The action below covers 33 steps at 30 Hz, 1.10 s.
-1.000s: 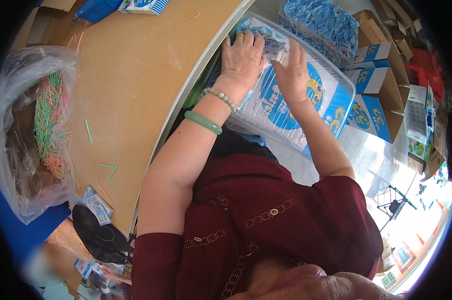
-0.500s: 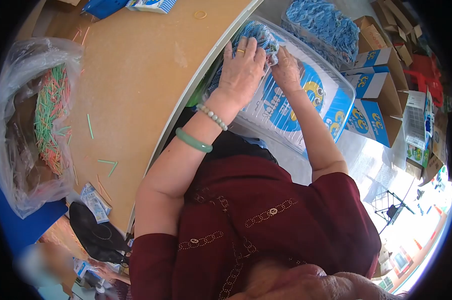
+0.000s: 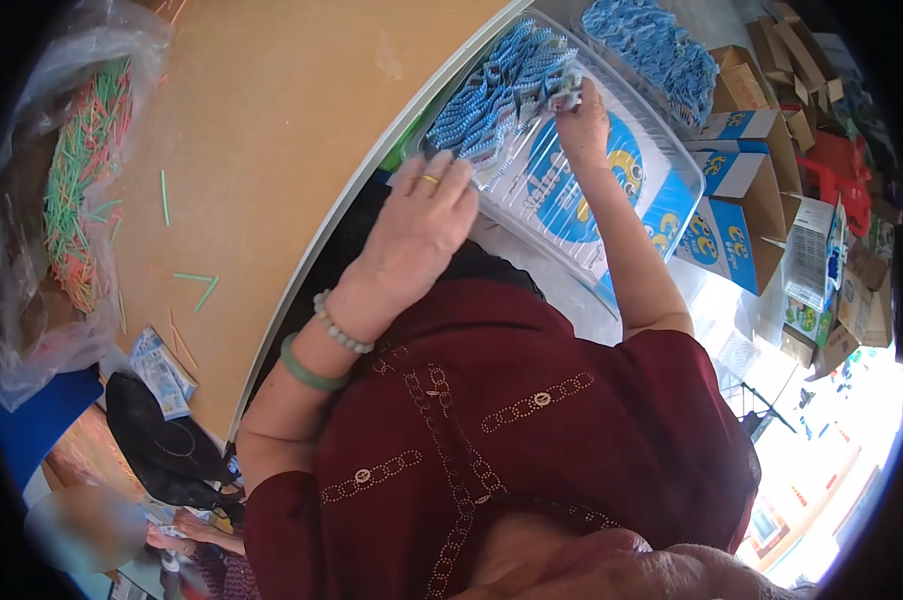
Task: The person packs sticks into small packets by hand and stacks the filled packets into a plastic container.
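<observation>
Several small blue-and-white packets with zigzag edges lie in overlapping rows at the far left part of a clear plastic bin. My right hand reaches into the bin, its fingers bent around the end packets of the row; its fingertips are partly hidden. My left hand, slightly blurred, hovers by the bin's near left edge with nothing in it and its fingers a little apart. Under the packets and my right hand shows a blue-and-white printed panel with a yellow cartoon figure.
A second bin of blue packets stands beyond. Printed cardboard boxes crowd the right. On the wooden table at left are a plastic bag of green and red sticks and loose green sticks. Another person's hands show at lower left.
My left hand has drawn off the packets and back toward my body. The packets now lie spread in rows. My right hand stays at their end, slightly higher in view.
</observation>
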Each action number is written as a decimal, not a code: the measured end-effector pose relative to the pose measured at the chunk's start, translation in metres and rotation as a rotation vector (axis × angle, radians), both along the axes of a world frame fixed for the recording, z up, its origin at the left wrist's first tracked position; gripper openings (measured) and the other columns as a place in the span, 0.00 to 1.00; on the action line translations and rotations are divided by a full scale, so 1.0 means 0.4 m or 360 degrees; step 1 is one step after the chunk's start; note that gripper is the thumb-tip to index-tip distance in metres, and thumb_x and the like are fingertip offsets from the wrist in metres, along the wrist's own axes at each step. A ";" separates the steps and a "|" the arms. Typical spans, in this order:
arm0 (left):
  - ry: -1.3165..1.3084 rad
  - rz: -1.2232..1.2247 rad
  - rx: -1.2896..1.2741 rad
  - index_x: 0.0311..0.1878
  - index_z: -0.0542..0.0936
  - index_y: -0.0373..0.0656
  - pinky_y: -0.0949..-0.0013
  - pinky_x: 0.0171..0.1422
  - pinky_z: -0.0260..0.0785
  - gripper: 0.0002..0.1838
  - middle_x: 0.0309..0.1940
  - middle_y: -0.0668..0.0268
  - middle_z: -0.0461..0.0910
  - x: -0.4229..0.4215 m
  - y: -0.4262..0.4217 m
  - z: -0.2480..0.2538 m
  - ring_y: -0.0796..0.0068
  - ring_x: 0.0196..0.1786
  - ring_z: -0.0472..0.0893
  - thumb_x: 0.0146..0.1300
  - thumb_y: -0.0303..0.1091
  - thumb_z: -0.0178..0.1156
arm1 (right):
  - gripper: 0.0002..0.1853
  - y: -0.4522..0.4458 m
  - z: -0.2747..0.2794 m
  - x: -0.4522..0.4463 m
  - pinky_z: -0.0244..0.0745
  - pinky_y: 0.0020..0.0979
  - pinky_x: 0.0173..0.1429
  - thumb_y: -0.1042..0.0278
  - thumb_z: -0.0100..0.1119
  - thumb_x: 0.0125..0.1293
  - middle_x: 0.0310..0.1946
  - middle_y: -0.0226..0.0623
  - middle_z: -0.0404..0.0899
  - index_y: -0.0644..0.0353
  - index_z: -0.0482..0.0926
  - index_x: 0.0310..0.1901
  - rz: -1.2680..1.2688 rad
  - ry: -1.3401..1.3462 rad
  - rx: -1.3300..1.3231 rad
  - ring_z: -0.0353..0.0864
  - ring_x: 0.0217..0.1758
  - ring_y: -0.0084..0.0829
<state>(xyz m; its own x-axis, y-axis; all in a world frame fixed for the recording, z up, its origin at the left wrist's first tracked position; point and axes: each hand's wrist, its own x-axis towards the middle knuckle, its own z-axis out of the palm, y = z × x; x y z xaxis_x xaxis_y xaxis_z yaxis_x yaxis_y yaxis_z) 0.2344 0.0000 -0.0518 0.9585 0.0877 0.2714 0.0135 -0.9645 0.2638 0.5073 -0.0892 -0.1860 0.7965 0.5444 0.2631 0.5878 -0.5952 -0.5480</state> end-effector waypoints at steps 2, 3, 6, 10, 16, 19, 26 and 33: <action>0.0000 0.0113 -0.0064 0.36 0.76 0.35 0.58 0.63 0.64 0.08 0.45 0.55 0.74 -0.034 0.009 0.007 0.60 0.53 0.74 0.53 0.26 0.54 | 0.21 -0.032 0.047 -0.016 0.72 0.43 0.49 0.67 0.64 0.52 0.43 0.51 0.77 0.60 0.73 0.49 0.0053 0.0136 -0.0035 0.76 0.48 0.54; -0.0016 0.0125 -0.0067 0.36 0.76 0.35 0.58 0.63 0.64 0.08 0.45 0.55 0.74 -0.050 0.010 0.008 0.60 0.53 0.74 0.53 0.26 0.54 | 0.21 -0.036 0.063 -0.023 0.72 0.42 0.49 0.68 0.65 0.51 0.43 0.51 0.78 0.60 0.74 0.48 0.0080 0.0204 -0.0051 0.76 0.48 0.53; 0.0029 0.0154 -0.0068 0.35 0.75 0.36 0.63 0.58 0.67 0.06 0.43 0.56 0.74 -0.095 0.000 0.002 0.62 0.48 0.75 0.52 0.24 0.53 | 0.21 -0.037 0.079 -0.052 0.72 0.41 0.48 0.68 0.66 0.50 0.41 0.51 0.78 0.61 0.75 0.46 0.0210 0.0136 -0.0069 0.78 0.47 0.50; -0.0017 0.0175 -0.0181 0.32 0.73 0.37 0.61 0.52 0.69 0.06 0.38 0.58 0.75 -0.134 -0.017 -0.019 0.61 0.46 0.77 0.50 0.23 0.59 | 0.23 -0.015 0.112 -0.108 0.73 0.39 0.47 0.67 0.69 0.47 0.40 0.50 0.78 0.63 0.75 0.45 0.0229 0.0192 -0.0087 0.80 0.43 0.46; -0.0006 0.0207 -0.0115 0.30 0.72 0.38 0.61 0.50 0.69 0.04 0.36 0.58 0.74 -0.166 -0.032 -0.007 0.61 0.43 0.77 0.52 0.23 0.58 | 0.29 0.023 0.057 -0.070 0.75 0.36 0.46 0.68 0.72 0.42 0.44 0.48 0.78 0.66 0.74 0.48 0.0294 0.0201 -0.0043 0.82 0.39 0.42; 0.0065 0.0231 -0.0099 0.29 0.72 0.38 0.61 0.49 0.69 0.04 0.37 0.58 0.75 -0.177 -0.034 0.003 0.61 0.43 0.77 0.52 0.23 0.57 | 0.31 0.013 0.064 -0.023 0.71 0.41 0.55 0.61 0.69 0.45 0.47 0.53 0.76 0.62 0.73 0.53 0.0177 0.0412 0.0105 0.77 0.50 0.48; 0.0075 0.0241 -0.0137 0.29 0.71 0.39 0.62 0.47 0.69 0.03 0.35 0.59 0.74 -0.175 -0.037 -0.010 0.61 0.41 0.76 0.53 0.24 0.56 | 0.33 0.029 0.003 -0.013 0.68 0.41 0.60 0.62 0.70 0.43 0.52 0.53 0.73 0.61 0.72 0.54 0.0003 0.0266 -0.0116 0.73 0.56 0.51; 0.0116 0.0260 -0.0102 0.27 0.70 0.40 0.62 0.44 0.68 0.04 0.30 0.60 0.72 -0.181 -0.031 -0.011 0.62 0.37 0.75 0.53 0.24 0.56 | 0.27 0.021 0.035 -0.032 0.66 0.43 0.62 0.64 0.63 0.50 0.54 0.57 0.70 0.62 0.71 0.54 0.0012 0.0202 -0.0284 0.69 0.59 0.55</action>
